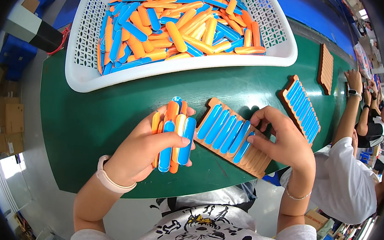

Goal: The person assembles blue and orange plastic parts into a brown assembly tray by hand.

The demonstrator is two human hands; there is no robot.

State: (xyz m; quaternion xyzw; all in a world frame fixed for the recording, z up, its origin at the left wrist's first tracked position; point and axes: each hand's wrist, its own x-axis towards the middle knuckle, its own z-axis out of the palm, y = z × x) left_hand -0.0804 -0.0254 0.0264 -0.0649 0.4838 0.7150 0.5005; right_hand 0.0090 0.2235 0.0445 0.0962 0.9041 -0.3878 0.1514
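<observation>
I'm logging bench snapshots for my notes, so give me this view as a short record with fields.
Left hand: holds a bundle of orange and blue strips
Right hand: at the near brown tray, thumb by the upper end of its rightmost blue strip
Near brown tray: blue strips to the left, brown slots showing to the right
Container: white basket, heaped with loose orange and blue strips
Surface: green table

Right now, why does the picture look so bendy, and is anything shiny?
Head view: the fisheye lens curves the table edge, and the corners go black; head view again: pale glare lies on the table between the basket and the near tray.
</observation>
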